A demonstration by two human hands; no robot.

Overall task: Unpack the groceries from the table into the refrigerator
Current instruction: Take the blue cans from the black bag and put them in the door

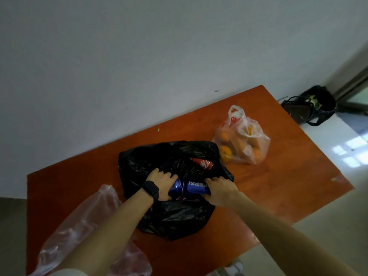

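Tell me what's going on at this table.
A person is emptying the black bag on the table. The left hand has its grip on a blue can, the right hand on a Pepsi can beside it, both inside the bag's mouth. A red can lies deeper in. A clear bag of oranges sits farther back, and a crumpled clear bag lies near the left arm.

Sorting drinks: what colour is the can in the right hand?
Blue can, white lettering; head view.

black bag (175, 216): glossy plastic | cans (196, 187): shiny metal | table (278, 176): smooth wood
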